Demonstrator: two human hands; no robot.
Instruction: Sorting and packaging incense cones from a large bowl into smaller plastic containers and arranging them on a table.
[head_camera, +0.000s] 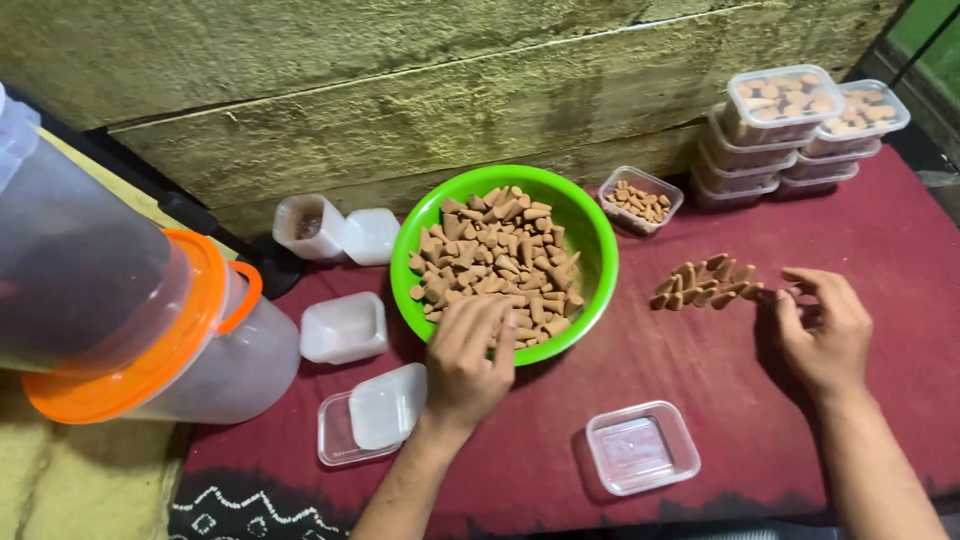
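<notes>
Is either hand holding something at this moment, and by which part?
It cannot be told for the left hand, whose fingers dip into the brown cones. The right hand holds nothing.

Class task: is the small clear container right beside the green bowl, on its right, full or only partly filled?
Partly filled. The small clear container is lidless, with brown cones covering only its bottom, unlike the lidded stacked boxes.

The left hand (468, 360) reaches forward palm down, fingers (480, 318) held together and curled slightly downward. The right hand (825, 335) lies palm down, fingers (812, 280) loosely spread, thumb (785, 310) angled beside them, forearm extended.
</notes>
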